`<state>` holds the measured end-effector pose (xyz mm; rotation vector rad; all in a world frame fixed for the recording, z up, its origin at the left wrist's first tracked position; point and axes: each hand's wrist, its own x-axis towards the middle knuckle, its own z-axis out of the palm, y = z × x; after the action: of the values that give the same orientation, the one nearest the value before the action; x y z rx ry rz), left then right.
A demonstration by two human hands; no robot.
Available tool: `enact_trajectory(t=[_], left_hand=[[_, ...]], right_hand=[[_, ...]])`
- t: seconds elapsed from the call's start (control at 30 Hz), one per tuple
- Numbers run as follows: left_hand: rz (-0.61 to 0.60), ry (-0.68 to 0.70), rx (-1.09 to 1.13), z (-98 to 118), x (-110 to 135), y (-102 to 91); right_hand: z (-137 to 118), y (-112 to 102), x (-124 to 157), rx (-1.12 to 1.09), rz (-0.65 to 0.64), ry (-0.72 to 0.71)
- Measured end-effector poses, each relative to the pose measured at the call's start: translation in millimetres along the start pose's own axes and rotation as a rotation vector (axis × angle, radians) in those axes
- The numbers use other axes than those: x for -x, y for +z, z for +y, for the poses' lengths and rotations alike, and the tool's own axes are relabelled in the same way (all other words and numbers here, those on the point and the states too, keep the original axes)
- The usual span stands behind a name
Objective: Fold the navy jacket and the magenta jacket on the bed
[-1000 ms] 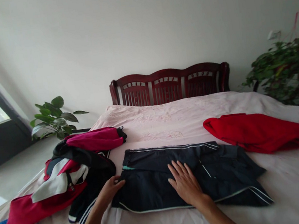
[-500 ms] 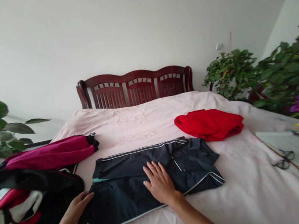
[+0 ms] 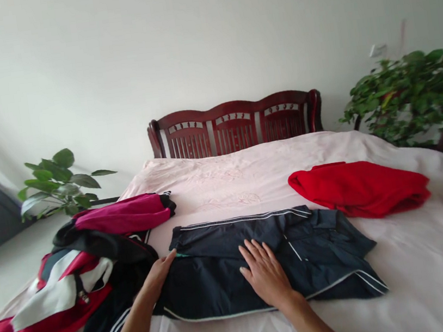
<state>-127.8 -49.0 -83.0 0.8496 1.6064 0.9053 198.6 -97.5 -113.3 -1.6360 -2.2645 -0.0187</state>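
A dark navy garment (image 3: 316,251) with thin white piping lies partly folded on the pink bedsheet (image 3: 248,178) in front of me. My right hand (image 3: 265,276) rests flat on its middle, fingers stretched out. At the garment's left edge my left hand (image 3: 158,276) lies with fingers extended, touching the cloth. Neither hand grips anything.
A heap of clothes (image 3: 74,263) in magenta, black, white and red sits at the left. A folded red garment (image 3: 360,187) lies at the right. Behind stands a dark wooden headboard (image 3: 236,125). Potted plants stand left (image 3: 57,183) and right (image 3: 413,95).
The view has swung back to the left. My left hand has slid up along the garment's left edge. My right hand stays flat on the cloth.
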Motion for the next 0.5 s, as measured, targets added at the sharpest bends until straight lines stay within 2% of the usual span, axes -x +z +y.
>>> enact_trajectory(t=[0.13,0.27,0.4,0.5], left_hand=[[0.046,0.036,-0.023,-2,-12,-0.9],[0.043,0.083,-0.054,-6,-16,-1.5],[0.026,0.152,-0.057,-4,-3,-4.1],[-0.066,0.168,-0.026,-2,10,-10.4]], right_hand=[[0,-1,0,0.006,0.017,-0.011],[1,-1,-1,0.027,0.015,-0.022],[2,1,-1,0.045,0.009,-0.033],[4,4,0,0.054,0.016,-0.046]])
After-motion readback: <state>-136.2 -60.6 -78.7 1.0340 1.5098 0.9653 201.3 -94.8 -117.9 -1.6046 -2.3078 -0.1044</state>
